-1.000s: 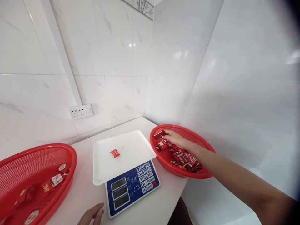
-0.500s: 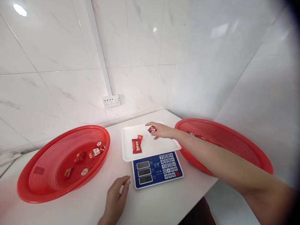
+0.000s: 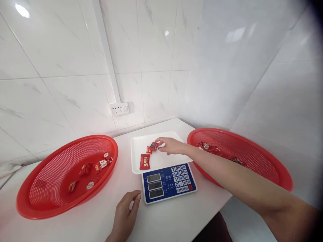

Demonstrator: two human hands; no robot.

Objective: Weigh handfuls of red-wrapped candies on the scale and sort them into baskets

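My right hand (image 3: 171,146) reaches over the white weighing pan (image 3: 171,159) of a digital scale (image 3: 169,183). Its thumb and forefinger are apart at the edge of a small dark-red wrapped candy (image 3: 153,145), which lies on the pan. Touching that candy is a smaller red packet (image 3: 149,150), partly covered. A larger red packet (image 3: 144,162) with yellow lettering lies nearer the pan's front left. My left hand (image 3: 125,211) rests on the table left of the scale, thumb and forefinger tips together, with nothing visible between them.
A red mesh basket (image 3: 27,205) on the left holds several wrapped candies. Another red basket (image 3: 280,168) stands at the right with more packets, partly hidden by my right forearm. Behind the white table (image 3: 161,215) is a tiled wall with a power socket (image 3: 119,109).
My right hand has moved slightly left and down, bringing the small candy down against the packets. The larger red packet has shifted toward the pan's front. My left hand stays put.
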